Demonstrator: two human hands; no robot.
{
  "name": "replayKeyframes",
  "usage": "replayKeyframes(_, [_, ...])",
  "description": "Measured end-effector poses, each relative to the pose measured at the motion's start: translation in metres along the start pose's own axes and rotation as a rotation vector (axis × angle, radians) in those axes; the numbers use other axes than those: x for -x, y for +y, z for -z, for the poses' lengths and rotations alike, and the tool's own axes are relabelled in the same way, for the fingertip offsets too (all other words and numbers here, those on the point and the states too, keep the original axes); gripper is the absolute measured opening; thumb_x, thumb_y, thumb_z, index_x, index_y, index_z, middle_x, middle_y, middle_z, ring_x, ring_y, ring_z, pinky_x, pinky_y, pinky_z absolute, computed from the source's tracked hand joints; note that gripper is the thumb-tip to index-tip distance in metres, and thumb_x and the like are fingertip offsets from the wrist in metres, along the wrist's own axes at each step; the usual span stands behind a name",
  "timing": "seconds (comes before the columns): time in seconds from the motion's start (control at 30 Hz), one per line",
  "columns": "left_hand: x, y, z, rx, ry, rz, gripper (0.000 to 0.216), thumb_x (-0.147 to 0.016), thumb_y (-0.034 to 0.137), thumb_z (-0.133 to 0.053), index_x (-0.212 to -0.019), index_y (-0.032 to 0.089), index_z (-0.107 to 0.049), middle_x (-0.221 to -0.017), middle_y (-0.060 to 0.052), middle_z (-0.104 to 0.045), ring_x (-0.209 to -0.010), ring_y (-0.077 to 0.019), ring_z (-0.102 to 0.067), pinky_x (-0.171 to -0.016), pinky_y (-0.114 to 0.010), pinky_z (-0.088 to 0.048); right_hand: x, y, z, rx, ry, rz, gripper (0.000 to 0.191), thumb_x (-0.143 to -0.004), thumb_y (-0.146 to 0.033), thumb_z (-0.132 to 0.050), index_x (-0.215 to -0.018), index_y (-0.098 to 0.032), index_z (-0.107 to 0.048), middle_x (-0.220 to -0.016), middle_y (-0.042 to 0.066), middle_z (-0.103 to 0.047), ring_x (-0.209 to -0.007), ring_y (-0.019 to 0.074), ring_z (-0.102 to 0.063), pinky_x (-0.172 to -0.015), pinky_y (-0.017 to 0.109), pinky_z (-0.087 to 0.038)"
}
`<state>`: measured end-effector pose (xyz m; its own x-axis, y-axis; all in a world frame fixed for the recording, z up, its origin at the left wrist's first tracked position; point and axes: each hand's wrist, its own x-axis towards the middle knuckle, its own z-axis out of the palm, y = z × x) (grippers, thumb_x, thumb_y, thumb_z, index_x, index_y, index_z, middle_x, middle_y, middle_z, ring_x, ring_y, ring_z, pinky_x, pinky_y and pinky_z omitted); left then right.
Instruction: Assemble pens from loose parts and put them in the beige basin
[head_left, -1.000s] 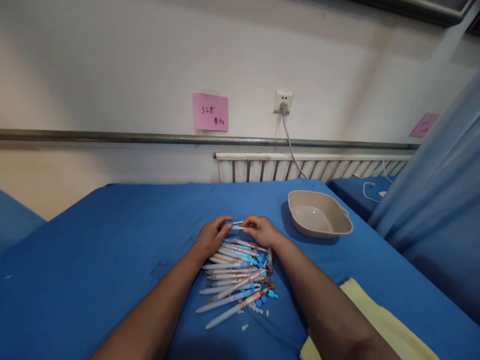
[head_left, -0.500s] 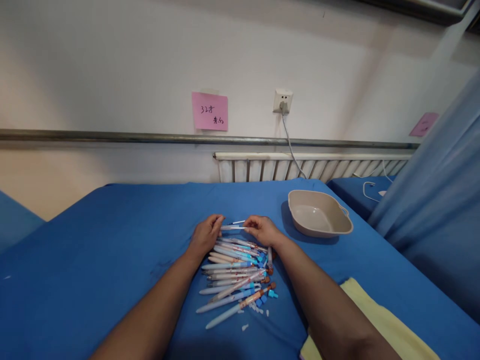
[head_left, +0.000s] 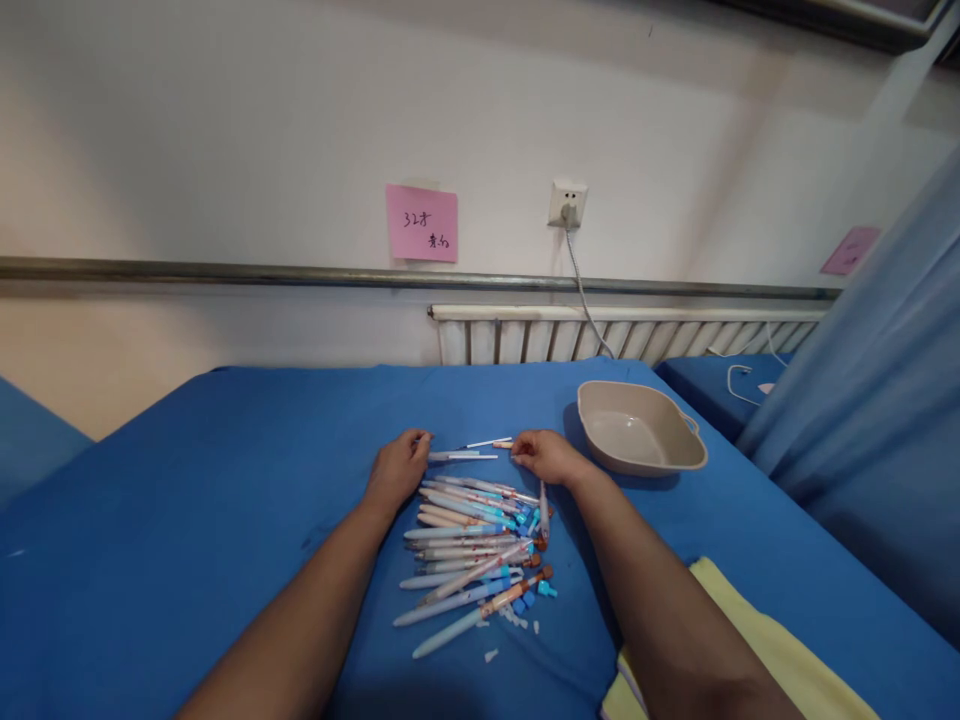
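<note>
My left hand (head_left: 400, 468) is closed on the left end of a pale pen barrel (head_left: 442, 456), from which a thin white refill (head_left: 480, 458) sticks out to the right. My right hand (head_left: 546, 456) is a short way to the right of the refill's tip, thumb and fingers pinched together. Whatever is in that pinch is too small to make out. Just behind lie another white refill (head_left: 487, 442) and a small peach-coloured piece (head_left: 502, 446). Nearer me spreads a pile of pastel pens (head_left: 457, 550), most with their tips to the left.
Loose blue clips (head_left: 523, 602) and small white bits (head_left: 514, 617) lie by the pile's right side. A beige basin (head_left: 637, 430) stands at the back right of the blue-covered surface (head_left: 225, 500). A yellow cloth (head_left: 757, 640) lies near my right forearm.
My hands have drawn apart, the left going slightly left with the pen barrel, the right going right. More of the white refill now shows between them.
</note>
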<state>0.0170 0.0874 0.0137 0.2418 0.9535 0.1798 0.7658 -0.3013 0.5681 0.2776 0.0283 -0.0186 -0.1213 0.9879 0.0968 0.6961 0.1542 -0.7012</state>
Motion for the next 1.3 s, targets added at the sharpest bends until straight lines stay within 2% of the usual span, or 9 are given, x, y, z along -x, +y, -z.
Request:
replayKeyframes(0.2, [0.001,0.002,-0.007,0.028,-0.094,-0.074,0.039,-0.082,0.045,-0.039,-0.095,0.019,-0.064,-0.065,-0.003,-0.067,-0.063,-0.0193,-0.061,-0.058,-0.026,-0.04,-0.001,-0.009,-0.009,0.038,0.009,0.052,0.012,-0.077,-0.019,-0.059,-0.088,-0.02,-0.064,-0.076,-0.001,-0.065,-0.066,0.0107,-0.056,-0.06,0.02,-0.038])
replayKeyframes(0.5, [-0.005,-0.009,0.004,0.033,-0.031,0.021,0.04,-0.082,0.045,-0.038,-0.092,0.016,-0.064,-0.058,-0.002,-0.063,-0.06,-0.0191,-0.06,-0.057,-0.027,-0.039,-0.002,-0.007,-0.011,0.109,0.029,0.058,0.01,-0.077,-0.019,-0.059,-0.087,-0.019,-0.064,-0.081,0.001,-0.066,-0.069,0.0113,-0.056,-0.062,0.021,-0.038])
replayKeyframes(0.7, [0.0,0.001,-0.005,0.127,-0.143,-0.068,0.043,-0.079,0.05,-0.043,-0.094,0.016,-0.064,-0.066,-0.002,-0.066,-0.06,-0.018,-0.059,-0.056,-0.026,-0.041,-0.002,-0.016,-0.015,0.159,0.031,0.107,0.022,-0.08,-0.023,-0.058,-0.102,-0.019,-0.062,-0.088,0.003,-0.065,-0.074,0.0118,-0.056,-0.067,0.021,-0.039])
replayKeyframes(0.87, [-0.001,-0.003,-0.011,0.191,-0.176,-0.076,0.045,-0.075,0.051,-0.049,-0.098,0.015,-0.064,-0.073,-0.003,-0.067,-0.064,-0.0194,-0.061,-0.057,-0.028,-0.044,0.0,-0.024,-0.013,0.269,0.006,0.095,0.022,-0.081,-0.025,-0.058,-0.101,-0.019,-0.062,-0.089,0.004,-0.063,-0.076,0.013,-0.055,-0.07,0.022,-0.038])
replayKeyframes(1.03, [-0.001,-0.003,-0.016,0.307,-0.123,-0.019,0.042,-0.071,0.05,-0.055,-0.094,0.016,-0.064,-0.082,-0.006,-0.07,-0.072,-0.0209,-0.064,-0.063,-0.029,-0.047,0.0,-0.032,-0.012,0.277,0.136,0.003,0.019,-0.089,-0.028,-0.047,-0.098,-0.017,-0.059,-0.092,0.006,-0.062,-0.081,0.0137,-0.054,-0.072,0.023,-0.036])
replayKeyframes(1.17, [0.002,0.004,-0.023,0.433,-0.073,0.006,0.041,-0.068,0.048,-0.061,-0.093,0.016,-0.064,-0.081,-0.005,-0.069,-0.073,-0.0199,-0.063,-0.062,-0.028,-0.048,0.001,-0.038,-0.015,0.283,0.06,0.099,0.018,-0.088,-0.031,-0.049,-0.096,-0.017,-0.059,-0.093,0.005,-0.062,-0.082,0.0136,-0.054,-0.072,0.023,-0.036])
replayKeyframes(1.3, [0.002,0.006,-0.026,0.622,-0.097,0.062,0.043,-0.062,0.046,-0.067,-0.091,0.015,-0.063,-0.071,-0.001,-0.065,-0.063,-0.0159,-0.06,-0.057,-0.026,-0.046,0.003,-0.044,-0.017,0.381,-0.013,0.109,0.018,-0.085,-0.034,-0.053,-0.091,-0.019,-0.061,-0.09,0.004,-0.063,-0.079,0.0141,-0.055,-0.069,0.023,-0.035])
